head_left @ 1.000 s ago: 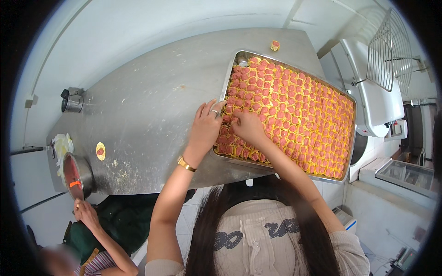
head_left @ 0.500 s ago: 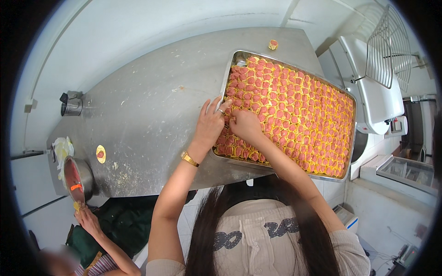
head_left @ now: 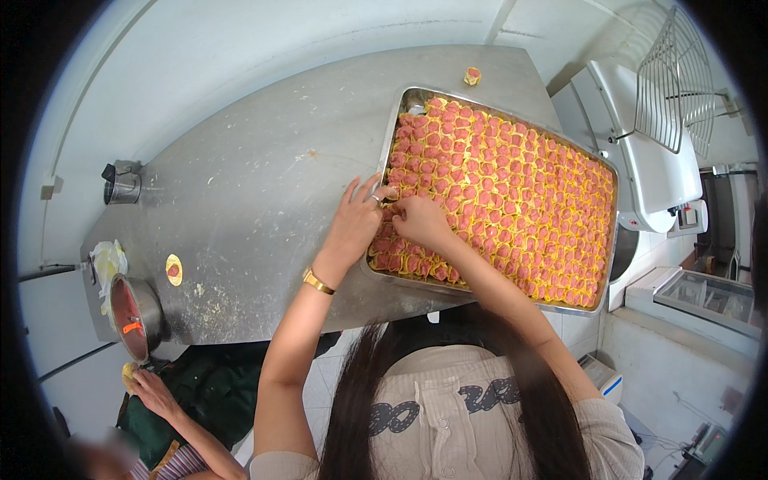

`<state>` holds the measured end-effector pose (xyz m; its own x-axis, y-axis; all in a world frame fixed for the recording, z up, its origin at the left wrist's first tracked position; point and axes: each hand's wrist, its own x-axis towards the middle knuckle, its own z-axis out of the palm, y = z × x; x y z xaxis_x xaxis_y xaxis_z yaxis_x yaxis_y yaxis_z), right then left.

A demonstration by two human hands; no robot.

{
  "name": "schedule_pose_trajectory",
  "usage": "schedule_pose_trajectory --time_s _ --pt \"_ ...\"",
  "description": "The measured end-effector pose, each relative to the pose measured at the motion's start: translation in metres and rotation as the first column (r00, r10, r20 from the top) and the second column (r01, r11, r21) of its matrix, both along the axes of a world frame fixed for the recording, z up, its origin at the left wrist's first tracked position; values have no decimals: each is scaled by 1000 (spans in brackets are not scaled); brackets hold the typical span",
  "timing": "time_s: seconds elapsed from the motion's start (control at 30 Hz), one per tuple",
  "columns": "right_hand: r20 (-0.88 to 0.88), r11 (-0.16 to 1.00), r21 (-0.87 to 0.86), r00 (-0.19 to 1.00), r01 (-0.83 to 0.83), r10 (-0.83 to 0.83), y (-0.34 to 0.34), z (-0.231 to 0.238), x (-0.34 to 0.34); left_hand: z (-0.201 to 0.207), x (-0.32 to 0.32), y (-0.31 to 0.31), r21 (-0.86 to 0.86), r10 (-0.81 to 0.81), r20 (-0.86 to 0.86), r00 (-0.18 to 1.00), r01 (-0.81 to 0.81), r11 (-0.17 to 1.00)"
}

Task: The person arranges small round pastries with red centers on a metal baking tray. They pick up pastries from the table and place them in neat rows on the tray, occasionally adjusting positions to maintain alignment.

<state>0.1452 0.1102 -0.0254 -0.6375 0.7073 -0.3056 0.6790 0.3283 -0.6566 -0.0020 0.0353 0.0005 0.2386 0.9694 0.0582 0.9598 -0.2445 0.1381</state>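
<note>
A large metal tray (head_left: pixel 394 284) holds tight rows of open-topped dumplings (head_left: pixel 512 200), pink meat filling in yellow wrappers. My left hand (head_left: pixel 358 222) lies across the tray's left rim with its fingers apart, the index finger bent in over the outermost dumplings. Close beside it, my right hand (head_left: pixel 422 222) is closed, fingertips and thumb pinched at a dumpling in the leftmost part of the tray. The hand itself largely hides that dumpling.
One dumpling (head_left: pixel 473 76) stands beyond the tray; a filled wrapper (head_left: pixel 174 270) lies on the steel table (head_left: pixel 248 200). At left are a metal bowl (head_left: pixel 150 308) of pink filling and a metal jug (head_left: pixel 122 186). A co-worker's hand (head_left: pixel 154 392) holds something yellow. A white machine (head_left: pixel 640 152) is right.
Both my hands have shifted slightly toward me and left along the tray's left side. The co-worker's hand has drawn a little away from the bowl's rim.
</note>
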Motion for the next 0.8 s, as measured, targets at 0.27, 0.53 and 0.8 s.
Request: schedule_pose_trajectory --time_s 0.27,0.53,0.8 --pt "0 987 89 991 134 -135 26 1 8 6 -2 5 77 120 245 962 -142 987" --pt "-25 990 84 994 109 -107 36 8 2 -5 5 32 156 88 -39 995 -80 985" --pt "-10 987 130 996 92 -91 35 0 0 -14 10 37 148 142 -113 983 -125 981"
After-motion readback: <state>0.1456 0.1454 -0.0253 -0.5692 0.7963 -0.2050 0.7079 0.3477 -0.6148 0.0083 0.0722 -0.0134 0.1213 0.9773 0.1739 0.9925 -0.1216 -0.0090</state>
